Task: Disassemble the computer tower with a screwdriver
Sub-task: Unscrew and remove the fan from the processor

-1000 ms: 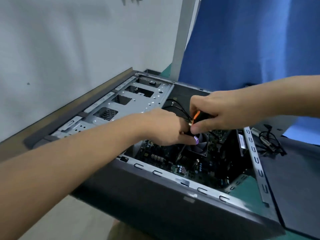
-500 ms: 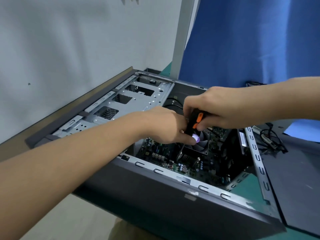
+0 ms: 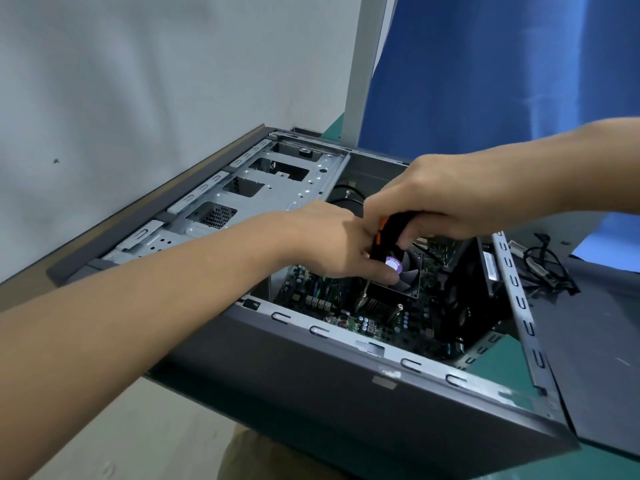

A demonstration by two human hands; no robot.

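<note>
R hand (image 3: 450,202) fingers clamped on driver (image 3: 393,230) handle; shaft points 7 o'clock down to heatsink (image 3: 377,304) in tower (image 3: 346,393). L hand (image 3: 329,240) nearer shaft, grip unclear.

Soft, even light w/ faint shadows; slight motion blur, wide-angle bending at edges, no glare.

Both arms are bare right to the frame edges. The left forearm (image 3: 138,306) looms broad across the lower left, and the right forearm (image 3: 571,168) is narrower at the right edge. The left hand (image 3: 332,244) and right hand (image 3: 443,199), near the centre, are bare too. At the bottom centre shows a patch of khaki-brown cloth (image 3: 249,459), part of the person's clothing; which garment cannot be told.
</note>
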